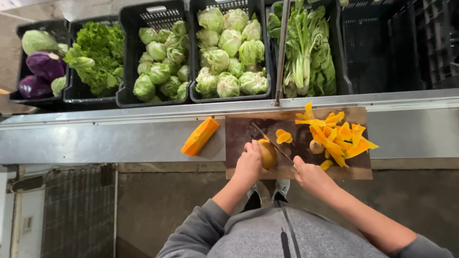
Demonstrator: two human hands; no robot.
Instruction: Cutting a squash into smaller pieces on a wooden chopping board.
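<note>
- The left hand (248, 160) is clamped on a rounded orange-yellow squash piece (268, 154), pinning it to the dark wooden cutting board (239, 131).
- The right hand (310, 176) grips the handle of a long-bladed knife (272, 141), whose blade rests across the squash piece.
- Beyond the right hand lies a heap of orange peel strips (337, 136).
- Left of the left hand, a long orange squash wedge (199, 136) sits on the steel worktop (95, 138).
- Further off, black plastic crates (126, 19) hold green lettuces and purple cabbages.
</note>
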